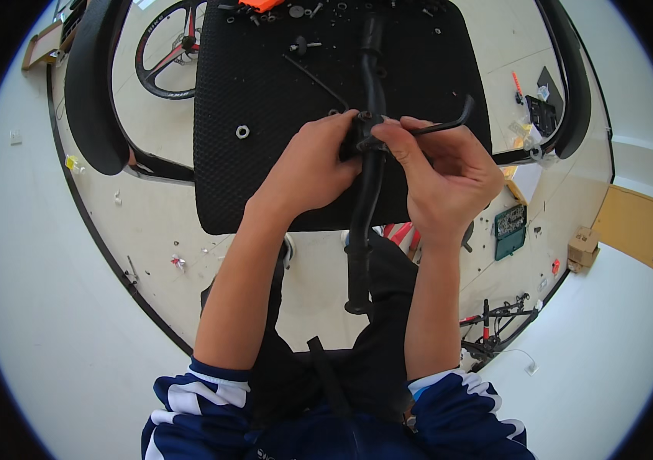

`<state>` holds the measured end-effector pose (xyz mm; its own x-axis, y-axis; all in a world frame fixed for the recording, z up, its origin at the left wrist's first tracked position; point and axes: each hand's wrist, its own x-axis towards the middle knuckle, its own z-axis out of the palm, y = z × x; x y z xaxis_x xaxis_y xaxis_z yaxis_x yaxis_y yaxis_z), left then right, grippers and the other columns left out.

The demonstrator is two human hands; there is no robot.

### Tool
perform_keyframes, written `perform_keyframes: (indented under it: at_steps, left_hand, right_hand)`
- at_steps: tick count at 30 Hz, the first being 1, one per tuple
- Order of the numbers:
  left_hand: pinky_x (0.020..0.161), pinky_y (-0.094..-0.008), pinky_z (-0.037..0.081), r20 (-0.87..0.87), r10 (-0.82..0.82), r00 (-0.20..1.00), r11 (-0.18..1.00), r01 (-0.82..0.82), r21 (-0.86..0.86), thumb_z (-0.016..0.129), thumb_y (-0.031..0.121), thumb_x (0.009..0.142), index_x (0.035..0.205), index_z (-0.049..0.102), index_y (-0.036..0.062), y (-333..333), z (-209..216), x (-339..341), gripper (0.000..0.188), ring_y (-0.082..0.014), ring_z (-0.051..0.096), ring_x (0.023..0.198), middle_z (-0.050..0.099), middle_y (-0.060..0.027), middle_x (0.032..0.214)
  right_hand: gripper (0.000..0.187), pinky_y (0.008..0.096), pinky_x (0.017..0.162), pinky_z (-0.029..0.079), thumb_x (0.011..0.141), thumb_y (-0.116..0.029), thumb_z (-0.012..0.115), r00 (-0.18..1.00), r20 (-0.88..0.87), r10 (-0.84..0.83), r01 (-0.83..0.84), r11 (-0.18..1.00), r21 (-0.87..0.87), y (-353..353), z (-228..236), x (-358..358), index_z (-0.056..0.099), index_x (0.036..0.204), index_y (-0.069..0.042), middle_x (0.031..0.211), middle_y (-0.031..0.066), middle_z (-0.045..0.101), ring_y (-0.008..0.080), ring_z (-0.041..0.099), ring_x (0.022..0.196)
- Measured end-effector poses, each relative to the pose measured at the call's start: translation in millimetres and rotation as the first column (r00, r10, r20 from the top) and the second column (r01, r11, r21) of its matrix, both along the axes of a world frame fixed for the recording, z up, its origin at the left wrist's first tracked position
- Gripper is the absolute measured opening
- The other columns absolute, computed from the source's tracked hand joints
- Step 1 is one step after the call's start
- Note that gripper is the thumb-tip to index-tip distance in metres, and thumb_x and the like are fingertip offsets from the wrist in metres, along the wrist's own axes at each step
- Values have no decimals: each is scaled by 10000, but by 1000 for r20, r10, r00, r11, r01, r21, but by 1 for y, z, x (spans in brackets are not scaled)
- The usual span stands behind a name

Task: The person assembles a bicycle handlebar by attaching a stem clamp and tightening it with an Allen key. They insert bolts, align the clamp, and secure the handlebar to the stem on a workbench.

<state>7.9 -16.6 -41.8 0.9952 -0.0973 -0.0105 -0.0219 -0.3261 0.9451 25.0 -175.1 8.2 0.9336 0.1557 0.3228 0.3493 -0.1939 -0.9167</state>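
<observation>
As R hand grips hex key, fingers hide 1 end.

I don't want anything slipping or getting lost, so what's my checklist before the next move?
1. Left hand steadying the handlebar: ok, gripping around its middle.
2. Right hand holding the hex key: ok, between thumb and fingers.
3. Key's working end seated: cannot tell, the fingers hide it.
4. Handlebar fully on the chair seat: not ok, its near grip overhangs the edge.
5. Loose nut away from the seat's edge: ok, well inside.
6. Second key clear of the hands: not ok, one end lies close to the left fingers.
</observation>
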Motion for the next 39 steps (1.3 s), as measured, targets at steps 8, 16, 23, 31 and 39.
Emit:
perform_keyframes:
  at_steps: [8,16,23,31,39]
  left_hand:
    - [759,-408,505,-112,-31,993,999,35,34,686,1,772,1130,624,-41,0,10,3,366,-363,653,840,655,-195,915]
    - [758,-401,513,-112,-13,994,1000,11,-12,686,-1,778,1141,622,-51,1,7,2,372,-355,663,839,662,-199,929]
    - [767,-410,512,-136,-14,991,1000,15,4,696,-4,770,1105,620,-43,0,10,3,345,-361,664,849,658,-193,914]
    - [660,-330,468,42,20,999,1000,-20,10,620,-53,772,1177,617,-16,-1,-3,1,406,-240,580,697,652,-152,857]
    - [775,-420,505,-100,-10,995,1000,8,-24,683,-5,769,1069,618,-28,1,8,3,308,-376,654,855,657,-197,900]
  right_hand:
    - [173,296,821,610,901,27,717,999,-47,-24,31,986,167,16,0,0,704,1067,76,976,183,754,228,752,893]
    - [206,247,817,576,850,42,762,998,-60,-16,19,998,53,8,0,-5,741,1054,22,941,110,766,153,745,879]
    - [161,257,786,606,883,18,741,996,-27,-88,91,978,185,24,2,-3,708,1036,56,943,153,763,197,755,882]
    - [177,263,827,582,866,48,740,995,-78,-69,70,998,7,11,7,-8,723,1043,48,971,128,764,169,744,896]
    - [185,254,801,575,836,36,778,998,-43,-44,48,992,116,14,-1,-7,721,1012,35,983,120,766,178,745,919]
